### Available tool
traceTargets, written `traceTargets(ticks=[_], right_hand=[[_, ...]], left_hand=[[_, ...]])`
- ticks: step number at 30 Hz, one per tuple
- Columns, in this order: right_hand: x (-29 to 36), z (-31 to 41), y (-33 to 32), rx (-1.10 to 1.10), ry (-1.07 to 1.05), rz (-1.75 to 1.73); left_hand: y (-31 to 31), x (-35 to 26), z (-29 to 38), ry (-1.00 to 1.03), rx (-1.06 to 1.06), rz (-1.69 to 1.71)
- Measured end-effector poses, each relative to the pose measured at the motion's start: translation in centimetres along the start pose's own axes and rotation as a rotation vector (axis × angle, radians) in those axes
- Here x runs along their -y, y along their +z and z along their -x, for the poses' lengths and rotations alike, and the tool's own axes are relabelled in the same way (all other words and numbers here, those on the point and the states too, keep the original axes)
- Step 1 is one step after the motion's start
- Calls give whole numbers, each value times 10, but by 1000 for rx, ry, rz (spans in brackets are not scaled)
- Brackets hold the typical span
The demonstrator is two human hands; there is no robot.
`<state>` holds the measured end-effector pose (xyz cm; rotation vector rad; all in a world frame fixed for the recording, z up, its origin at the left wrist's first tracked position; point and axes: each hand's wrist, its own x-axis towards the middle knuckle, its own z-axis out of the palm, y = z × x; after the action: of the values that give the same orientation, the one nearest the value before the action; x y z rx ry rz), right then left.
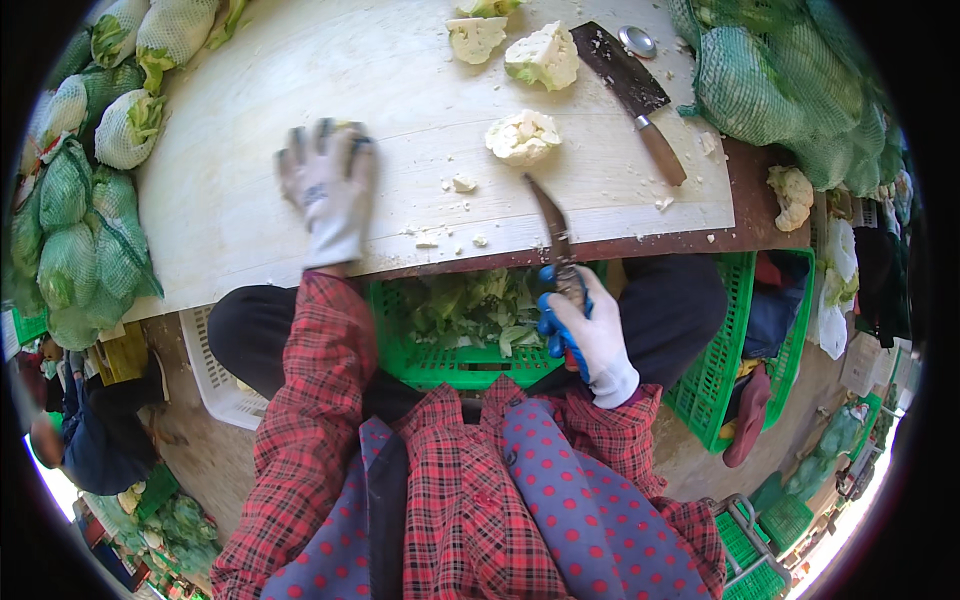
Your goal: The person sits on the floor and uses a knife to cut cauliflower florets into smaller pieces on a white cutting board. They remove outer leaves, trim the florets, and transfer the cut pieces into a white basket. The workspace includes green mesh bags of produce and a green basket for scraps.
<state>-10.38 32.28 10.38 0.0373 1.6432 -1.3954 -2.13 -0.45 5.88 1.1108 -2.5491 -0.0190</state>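
Note:
My left hand point(330, 180), in a white work glove with dark fingertips, is over the pale board point(240, 187), blurred, its fingers spread. A small yellowish bit shows by its fingertips; what lies under the palm is hidden. In my right hand point(596, 330), gloved in white and blue, is a curved knife point(551, 214), held by its handle at the table's front edge, blade pointing away from me. Beyond the blade tip lies a cauliflower piece point(523, 138). Farther back are a larger cut chunk point(545, 57) and a cauliflower piece with a flat cut face point(475, 39).
A cleaver point(626, 82) lies at the right beside a round metal lid point(637, 41). Netted cauliflowers point(71, 262) pile up left, with green mesh bags point(757, 90) at right. A green crate point(480, 375) of leaf trimmings sits below the table edge. Another person point(105, 427) sits at left.

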Motion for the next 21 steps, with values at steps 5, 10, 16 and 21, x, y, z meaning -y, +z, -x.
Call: traceTargets(ticks=[5,10,16,21], right_hand=[[21,-24,1,-318,-190,171],[27,-48,-2,-310,-474,200],[-16,-64,-8,-311,-317,92],[-12,-58,-13,-340,-369,197]], left_hand=[[-22,-33,-2,-67,-135,135],[-21,-67,44,348,210,383],[-11,-30,49,546,300,102],[-4,-7,-6,0,132,-368]])
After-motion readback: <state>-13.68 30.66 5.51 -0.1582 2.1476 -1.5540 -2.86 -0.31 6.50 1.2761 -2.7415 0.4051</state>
